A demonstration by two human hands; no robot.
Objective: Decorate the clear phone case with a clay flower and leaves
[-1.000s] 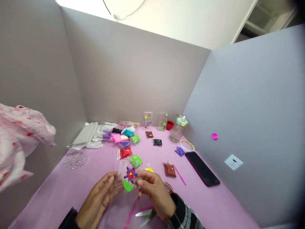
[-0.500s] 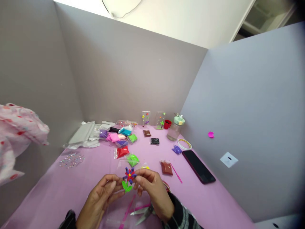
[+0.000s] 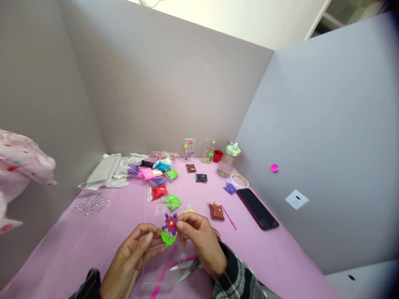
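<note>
- Our right hand (image 3: 202,241) has crept up a touch on the purple-and-red flower (image 3: 171,223), lower middle of the frame; pinching a petal or just touching, we honestly can't tell.
- Left hand (image 3: 132,251)'s still gripping the clear case (image 3: 154,270) under it, so we'd guess those petals are still getting fussed over.

1. Plain matte grey back panel (image 3: 162,83) meets flat grey L panel (image 3: 37,91) + bluish-grey R panel (image 3: 336,124).
2. White sq. plate (image 3: 293,202) w/ dark slot on R panel.
3. Flat pink-lilac tabletop (image 3: 255,261) btwn panels.
4. Bright white surface (image 3: 237,20) above; blurred dim recess (image 3: 349,20) top R.
</note>
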